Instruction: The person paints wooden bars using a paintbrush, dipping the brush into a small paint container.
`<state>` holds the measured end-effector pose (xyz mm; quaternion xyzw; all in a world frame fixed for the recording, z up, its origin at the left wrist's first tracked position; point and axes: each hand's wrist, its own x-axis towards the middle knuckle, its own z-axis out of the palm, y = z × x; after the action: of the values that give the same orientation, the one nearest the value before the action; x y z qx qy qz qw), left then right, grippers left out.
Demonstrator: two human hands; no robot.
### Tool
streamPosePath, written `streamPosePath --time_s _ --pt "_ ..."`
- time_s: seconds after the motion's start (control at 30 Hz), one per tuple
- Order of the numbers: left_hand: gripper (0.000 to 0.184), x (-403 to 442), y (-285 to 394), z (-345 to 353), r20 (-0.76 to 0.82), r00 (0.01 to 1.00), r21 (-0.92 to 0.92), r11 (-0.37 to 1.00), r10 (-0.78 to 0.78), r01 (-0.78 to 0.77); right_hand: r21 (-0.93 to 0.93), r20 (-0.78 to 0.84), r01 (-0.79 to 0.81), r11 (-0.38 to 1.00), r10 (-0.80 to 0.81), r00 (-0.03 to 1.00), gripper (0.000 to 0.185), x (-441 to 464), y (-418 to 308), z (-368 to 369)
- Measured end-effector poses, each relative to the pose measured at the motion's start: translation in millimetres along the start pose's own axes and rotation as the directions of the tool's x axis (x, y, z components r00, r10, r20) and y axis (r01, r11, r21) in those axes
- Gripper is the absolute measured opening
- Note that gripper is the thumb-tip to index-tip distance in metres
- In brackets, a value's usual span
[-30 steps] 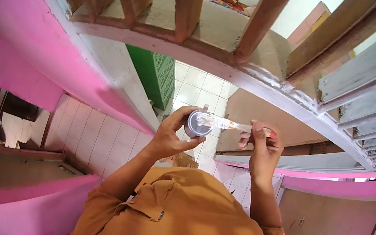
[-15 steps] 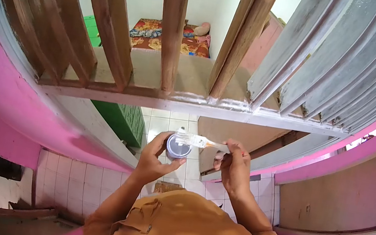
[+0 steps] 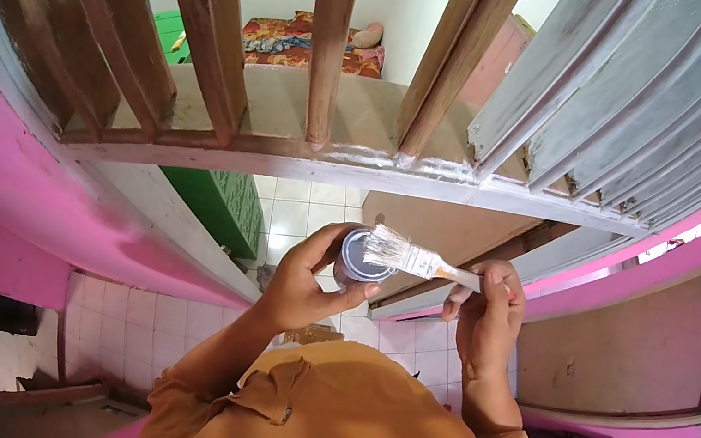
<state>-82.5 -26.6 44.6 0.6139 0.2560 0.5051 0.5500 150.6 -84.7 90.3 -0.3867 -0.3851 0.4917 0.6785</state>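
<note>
My left hand [image 3: 309, 279] is wrapped round a small round paint can [image 3: 353, 266], its open top facing up toward me. The can's rim and inside look grey-white. In my right hand [image 3: 488, 314] is a paintbrush [image 3: 416, 261], gripped by its handle. White paint coats its bristles, which lie over the right side of the can's rim; whether they touch it I cannot tell. Ahead of both hands runs a wooden rail [image 3: 284, 168] with upright slats. Several slats on the right [image 3: 560, 96] are painted whitish, while a middle slat [image 3: 329, 37] is bare brown wood.
Beyond the slats is a bed with a flowered cover [image 3: 283, 43]. A green cabinet [image 3: 216, 209] stands below the rail at left. Pink walls [image 3: 19, 132] curve along both sides, and a wooden panel door [image 3: 612, 359] is at right. White tiles [image 3: 134, 331] cover the floor.
Both hands, with the can and brush, have shifted right in view. The brush has moved further right relative to the can, and its bristles now point up-left over the rim. The view has tilted slightly.
</note>
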Motion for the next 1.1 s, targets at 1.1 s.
streamPosePath --time_s 1.1 --pt "0.061 -1.2 -1.7 -7.4 -0.018 1.000 -0.092 0.996 -0.014 0.013 -0.416 0.857 0.890 -0.185 -0.406 0.316 0.036 24.8 -129.2 66.9"
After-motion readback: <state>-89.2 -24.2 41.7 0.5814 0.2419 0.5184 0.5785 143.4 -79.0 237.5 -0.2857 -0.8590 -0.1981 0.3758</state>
